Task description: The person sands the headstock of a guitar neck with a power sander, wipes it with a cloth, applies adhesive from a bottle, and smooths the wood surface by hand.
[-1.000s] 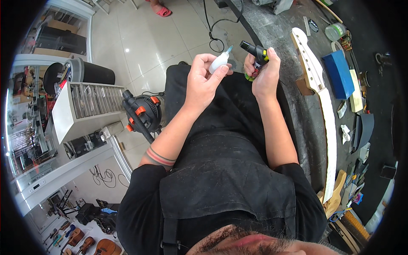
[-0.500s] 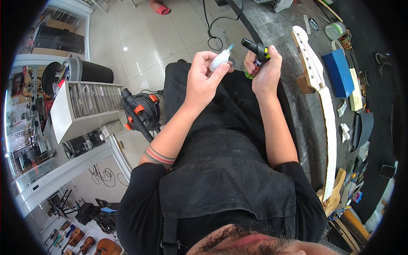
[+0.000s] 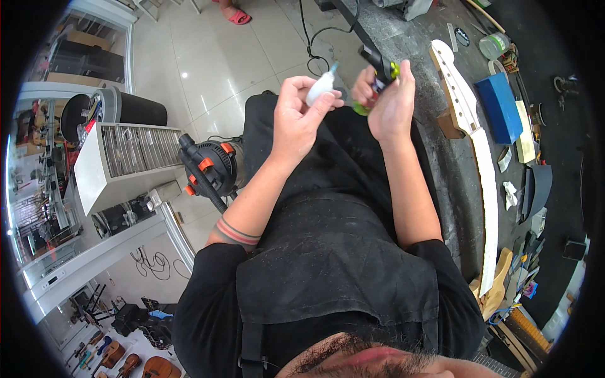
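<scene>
My left hand (image 3: 295, 123) pinches a small white squeeze bottle (image 3: 320, 90) between thumb and fingers, its thin bluish nozzle pointing up and away. Close by on the right, my right hand (image 3: 394, 116) is wrapped round a black and yellow-green torch lighter (image 3: 377, 62). Its black nozzle tilts up to the left, and motion smears its lower part. A gap separates the two tools, both held above my black apron (image 3: 334, 252). To the right, a pale guitar neck (image 3: 484, 183) lies along the dark workbench (image 3: 435, 164), with a wooden block (image 3: 450, 125) under its headstock end.
Beyond the neck are a blue block (image 3: 499, 108), a pale yellow bar (image 3: 525, 132) and a clear jar (image 3: 494, 46). On the left stand a black and orange vacuum (image 3: 211, 167) and a white cabinet (image 3: 94, 165). A cable (image 3: 310, 41) hangs at the bench edge.
The squeeze bottle has shifted slightly left. My right hand has turned the lighter, raising its nozzle more upright, and its fingers have loosened a little.
</scene>
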`<state>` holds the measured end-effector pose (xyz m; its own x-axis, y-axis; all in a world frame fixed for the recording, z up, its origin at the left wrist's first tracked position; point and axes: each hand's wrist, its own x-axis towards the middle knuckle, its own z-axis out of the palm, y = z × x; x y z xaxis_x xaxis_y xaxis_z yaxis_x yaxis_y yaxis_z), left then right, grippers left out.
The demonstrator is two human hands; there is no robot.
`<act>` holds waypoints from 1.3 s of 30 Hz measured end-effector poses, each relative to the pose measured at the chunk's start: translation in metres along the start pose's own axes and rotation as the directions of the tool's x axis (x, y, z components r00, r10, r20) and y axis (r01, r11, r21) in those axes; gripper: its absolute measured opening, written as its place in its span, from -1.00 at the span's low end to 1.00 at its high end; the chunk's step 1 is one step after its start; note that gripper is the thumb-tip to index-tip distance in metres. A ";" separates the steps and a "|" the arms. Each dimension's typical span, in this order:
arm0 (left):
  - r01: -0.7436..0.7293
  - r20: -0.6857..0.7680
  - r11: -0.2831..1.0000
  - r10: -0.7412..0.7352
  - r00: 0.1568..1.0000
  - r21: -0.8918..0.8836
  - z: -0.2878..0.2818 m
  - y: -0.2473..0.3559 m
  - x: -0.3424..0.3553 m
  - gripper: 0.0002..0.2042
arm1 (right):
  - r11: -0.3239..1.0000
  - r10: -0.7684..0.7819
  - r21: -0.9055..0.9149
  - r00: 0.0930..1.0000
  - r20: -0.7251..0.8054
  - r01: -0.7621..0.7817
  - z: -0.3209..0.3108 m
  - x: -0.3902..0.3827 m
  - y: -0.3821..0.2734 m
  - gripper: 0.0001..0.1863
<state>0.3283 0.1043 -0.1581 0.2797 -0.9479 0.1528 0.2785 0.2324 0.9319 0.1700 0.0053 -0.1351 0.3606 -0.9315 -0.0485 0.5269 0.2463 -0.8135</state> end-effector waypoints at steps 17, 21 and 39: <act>0.034 -0.392 0.964 -0.139 0.910 -0.263 -0.107 -0.012 0.046 -0.76 | 0.231 -0.033 -0.971 0.998 0.058 0.064 0.164 0.391 -0.032 -0.52; 0.075 -0.330 0.926 -0.206 0.921 -0.371 -0.120 -0.031 0.061 -0.72 | -0.399 -0.080 -0.912 0.994 -0.072 -0.098 0.170 0.471 -0.028 -0.44; 0.047 -0.167 0.994 -0.063 0.984 -0.100 -0.097 -0.040 0.112 -0.65 | -0.276 -0.911 -0.959 0.335 0.241 -0.061 -0.076 -0.017 -0.394 -0.74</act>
<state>0.4378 0.0100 -0.2104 0.4110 -0.9109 0.0361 0.3818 0.2080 0.9006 -0.1023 -0.0960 0.1428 -0.1738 -0.4724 0.8641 -0.9056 -0.2680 -0.3287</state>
